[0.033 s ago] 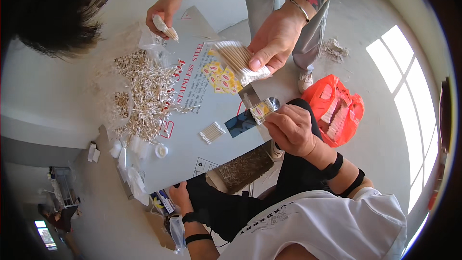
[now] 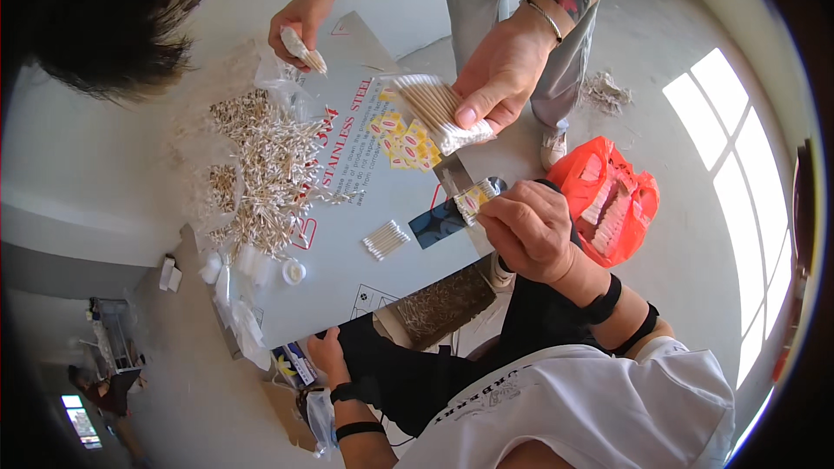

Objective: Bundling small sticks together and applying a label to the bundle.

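My right hand [image 2: 532,230] is closed, pinching the end of a small clear packet with yellow print [image 2: 475,198] above the table's right edge. Beneath the packet a dark glossy strip [image 2: 437,224] lies on the sheet-covered table [image 2: 339,282]. My left hand [image 2: 327,354] rests low by my knee at the near table edge; its fingers are mostly hidden. A short row of cotton swabs [image 2: 386,240] lies between my hands. Across the table, a co-worker's hand [image 2: 508,69] holds a flat bundle of cotton swabs [image 2: 439,108], and the other [image 2: 304,22] grips a smaller bundle [image 2: 303,52].
A big heap of loose cotton swabs [image 2: 265,169] spills from clear plastic on the left. Yellow printed slips [image 2: 408,143] lie near the co-worker's bundle. A round white container [image 2: 294,273] stands at the near left. On the floor sits a red plastic bag [image 2: 638,200] with packed bundles.
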Available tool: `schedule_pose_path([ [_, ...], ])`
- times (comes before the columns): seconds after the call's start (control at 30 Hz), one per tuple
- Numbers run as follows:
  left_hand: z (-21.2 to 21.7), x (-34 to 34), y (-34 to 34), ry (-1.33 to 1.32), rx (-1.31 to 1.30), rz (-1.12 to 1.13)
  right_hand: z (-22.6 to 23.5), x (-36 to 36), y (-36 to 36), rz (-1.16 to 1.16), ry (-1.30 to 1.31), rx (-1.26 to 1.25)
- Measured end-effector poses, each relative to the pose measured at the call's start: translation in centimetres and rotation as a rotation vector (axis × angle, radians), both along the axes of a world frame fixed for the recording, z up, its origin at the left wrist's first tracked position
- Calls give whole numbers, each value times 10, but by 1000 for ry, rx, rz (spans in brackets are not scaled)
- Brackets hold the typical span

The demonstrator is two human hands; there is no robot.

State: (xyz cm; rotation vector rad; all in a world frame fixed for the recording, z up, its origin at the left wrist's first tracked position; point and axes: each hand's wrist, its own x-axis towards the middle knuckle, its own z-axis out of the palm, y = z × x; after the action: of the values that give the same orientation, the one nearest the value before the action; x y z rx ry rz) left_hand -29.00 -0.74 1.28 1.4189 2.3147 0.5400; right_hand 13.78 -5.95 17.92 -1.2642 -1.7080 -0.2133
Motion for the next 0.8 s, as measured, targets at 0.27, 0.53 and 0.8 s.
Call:
schedule_pose_path([
  [0.27, 10, 6, -1, 6, -37, 49, 56, -43, 32, 157, 62, -386],
  [0.53, -2, -4, -2, 6, -35, 53, 26, -70, 57, 168, 40, -596],
  [0.8, -7, -2, -2, 56, 31, 72, 10, -79, 58, 154, 62, -669],
])
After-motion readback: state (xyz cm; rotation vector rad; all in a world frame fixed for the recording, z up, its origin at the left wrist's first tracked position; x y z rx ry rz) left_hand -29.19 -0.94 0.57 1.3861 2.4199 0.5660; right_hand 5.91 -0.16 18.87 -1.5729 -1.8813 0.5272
